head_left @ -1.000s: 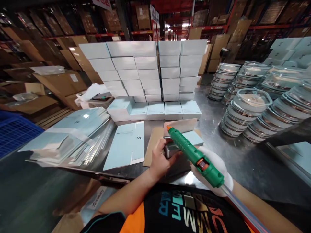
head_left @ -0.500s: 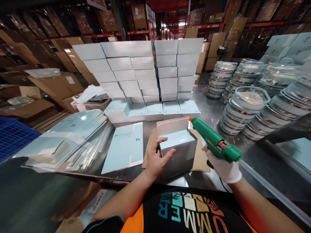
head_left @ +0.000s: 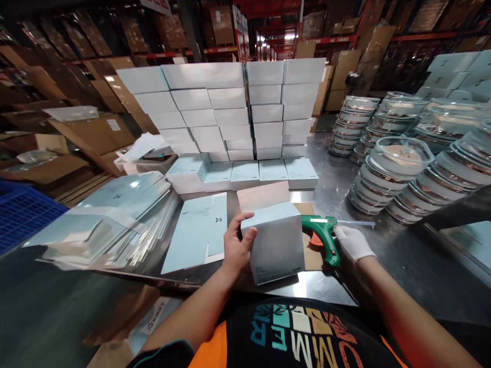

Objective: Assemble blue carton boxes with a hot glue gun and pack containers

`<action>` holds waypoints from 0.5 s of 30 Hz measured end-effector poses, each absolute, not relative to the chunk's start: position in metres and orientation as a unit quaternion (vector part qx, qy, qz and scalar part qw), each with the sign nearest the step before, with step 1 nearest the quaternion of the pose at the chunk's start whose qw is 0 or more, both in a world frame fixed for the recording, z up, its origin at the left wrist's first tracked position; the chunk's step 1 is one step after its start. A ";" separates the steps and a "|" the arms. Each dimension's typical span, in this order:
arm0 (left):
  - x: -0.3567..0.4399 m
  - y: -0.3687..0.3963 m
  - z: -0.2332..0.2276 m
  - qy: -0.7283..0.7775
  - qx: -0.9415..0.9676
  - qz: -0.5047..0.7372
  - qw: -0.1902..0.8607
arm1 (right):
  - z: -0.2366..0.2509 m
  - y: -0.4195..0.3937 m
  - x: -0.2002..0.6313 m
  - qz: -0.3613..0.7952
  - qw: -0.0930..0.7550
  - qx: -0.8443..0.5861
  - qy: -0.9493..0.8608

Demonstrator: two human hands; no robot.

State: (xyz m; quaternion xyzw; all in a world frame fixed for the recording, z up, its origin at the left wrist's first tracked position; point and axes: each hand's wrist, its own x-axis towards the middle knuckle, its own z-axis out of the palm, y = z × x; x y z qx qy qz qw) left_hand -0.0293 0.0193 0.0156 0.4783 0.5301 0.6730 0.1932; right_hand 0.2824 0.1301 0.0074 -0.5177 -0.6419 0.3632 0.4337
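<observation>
My left hand (head_left: 238, 243) grips a small pale blue carton (head_left: 278, 243) at its upper left edge, with the thumb on the near side and fingers over the top. The carton is tilted, and its pale flap (head_left: 263, 197) stands raised at the far side. A green hot glue gun (head_left: 322, 227) with an orange trigger lies on its side on brown cardboard (head_left: 312, 259), partly hidden behind the carton. A clear glue stick (head_left: 358, 223) sticks out of its back. My right hand (head_left: 353, 244), in a white glove, is beside the gun's rear end with fingers extended, not wrapped round it.
A flat pale blue carton blank (head_left: 195, 232) lies left of the carton, beside a pile of folded blanks (head_left: 115, 220). White boxes (head_left: 226, 122) form a wall at the back. Stacked glass containers (head_left: 395, 174) stand right. A blue crate (head_left: 26, 214) is far left.
The glue gun went from my right hand at the flap's right end down onto the cardboard, and the hand let go. My left hand turned and tilted the carton slightly.
</observation>
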 end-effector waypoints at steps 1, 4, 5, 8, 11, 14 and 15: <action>-0.029 0.020 0.015 0.527 0.482 0.673 0.193 | 0.011 0.130 0.284 0.348 0.437 -0.529 -0.639; -0.028 0.022 0.012 0.517 0.497 0.671 0.188 | 0.028 0.122 0.267 0.362 0.445 -0.524 -0.630; -0.027 0.022 0.011 0.516 0.505 0.667 0.186 | 0.034 0.117 0.256 0.382 0.453 -0.498 -0.633; -0.026 0.022 0.005 0.505 0.539 0.648 0.188 | 0.053 0.104 0.213 0.463 0.458 -0.415 -0.635; -0.029 0.019 -0.002 0.487 0.568 0.638 0.181 | 0.064 0.096 0.183 0.508 0.423 -0.389 -0.642; -0.031 0.018 -0.008 0.469 0.582 0.650 0.141 | 0.066 0.094 0.179 0.510 0.412 -0.373 -0.656; -0.031 0.019 -0.009 0.458 0.584 0.658 0.127 | 0.065 0.095 0.183 0.503 0.414 -0.362 -0.667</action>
